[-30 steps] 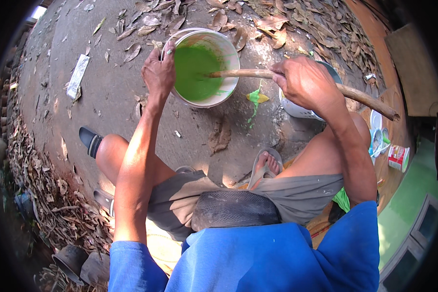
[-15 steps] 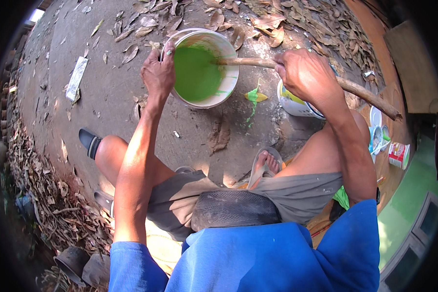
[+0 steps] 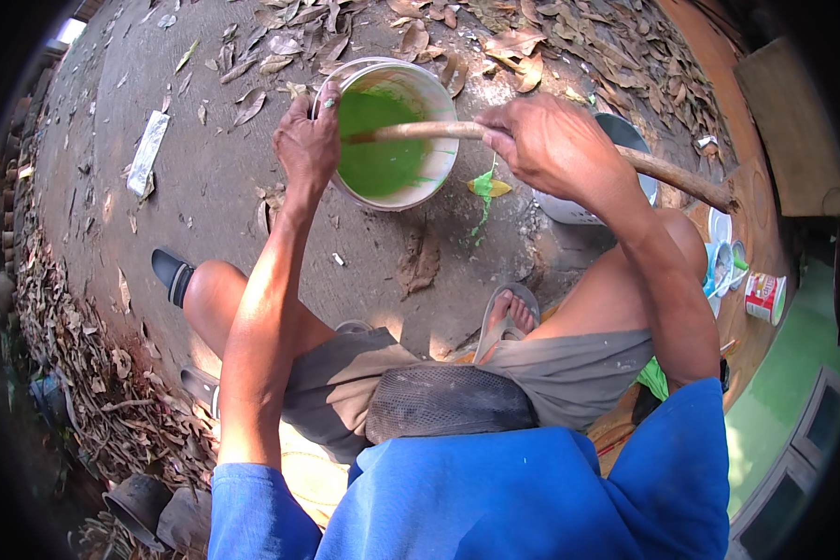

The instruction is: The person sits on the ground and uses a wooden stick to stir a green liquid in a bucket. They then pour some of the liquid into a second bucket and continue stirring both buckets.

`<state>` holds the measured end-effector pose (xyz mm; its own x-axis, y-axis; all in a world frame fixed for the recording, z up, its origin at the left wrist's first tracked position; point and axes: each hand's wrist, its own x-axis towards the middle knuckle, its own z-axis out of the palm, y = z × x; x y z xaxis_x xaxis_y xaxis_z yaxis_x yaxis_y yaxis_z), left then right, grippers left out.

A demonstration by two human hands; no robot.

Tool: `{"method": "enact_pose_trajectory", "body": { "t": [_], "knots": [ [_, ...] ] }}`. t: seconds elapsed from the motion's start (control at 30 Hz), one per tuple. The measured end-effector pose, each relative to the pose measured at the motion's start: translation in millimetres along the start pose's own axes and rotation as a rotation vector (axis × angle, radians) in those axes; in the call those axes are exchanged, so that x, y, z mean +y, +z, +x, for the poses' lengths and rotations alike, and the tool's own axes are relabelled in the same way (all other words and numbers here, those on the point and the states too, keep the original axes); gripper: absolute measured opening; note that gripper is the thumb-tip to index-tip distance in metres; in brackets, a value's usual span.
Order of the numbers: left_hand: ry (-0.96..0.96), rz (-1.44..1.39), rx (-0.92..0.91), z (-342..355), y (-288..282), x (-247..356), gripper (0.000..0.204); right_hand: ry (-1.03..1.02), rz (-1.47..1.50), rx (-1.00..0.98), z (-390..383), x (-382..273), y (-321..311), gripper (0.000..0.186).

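A white bucket [image 3: 443,126] with green paint [image 3: 383,163] in it stands on the ground in front of me. My left hand [image 3: 310,138] grips its left rim, thumb on the top edge. Closed round a long wooden stick [image 3: 667,168], my right hand [image 3: 546,140] is just right of the bucket. One end of the stick dips into the paint near the bucket's left side; the other juts out past my right wrist. Partly behind my right forearm is a second bucket [image 3: 569,207], pale with a dark inside.
A green-splashed leaf [image 3: 488,186] lies between the buckets. Dry leaves [image 3: 616,56] cover the far ground. A white strip [image 3: 147,154] lies at the left. Small paint cans [image 3: 721,266] and a red-and-white can [image 3: 764,298] stand at the right, beside a green wall [image 3: 784,373].
My right hand has moved left with the stick, whose tip has gone from the bucket's right side across to the left. The left hand stays on the rim.
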<state>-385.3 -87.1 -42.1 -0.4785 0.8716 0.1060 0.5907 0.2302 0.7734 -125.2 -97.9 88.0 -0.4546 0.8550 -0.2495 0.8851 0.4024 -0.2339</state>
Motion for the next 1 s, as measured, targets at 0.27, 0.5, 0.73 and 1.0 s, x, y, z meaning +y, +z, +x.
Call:
{"method": "enact_pose_trajectory", "body": {
  "t": [0.27,0.5,0.73,1.0],
  "knots": [
    [-0.012,-0.002,-0.011,-1,-3,4,0.057,-0.005,-0.248,0.077,-6,22,0,0.023],
    [0.007,-0.024,0.011,-2,-2,4,0.057,-0.059,-0.154,-0.131,-7,4,-4,0.025],
    [-0.018,0.076,-0.005,4,-4,-1,0.060,-0.056,-0.065,-0.058,-5,3,0,0.026],
    [-0.011,0.059,-0.021,4,-7,-2,0.062,-0.141,-0.314,0.215,-10,12,4,0.017]
  ]
}}
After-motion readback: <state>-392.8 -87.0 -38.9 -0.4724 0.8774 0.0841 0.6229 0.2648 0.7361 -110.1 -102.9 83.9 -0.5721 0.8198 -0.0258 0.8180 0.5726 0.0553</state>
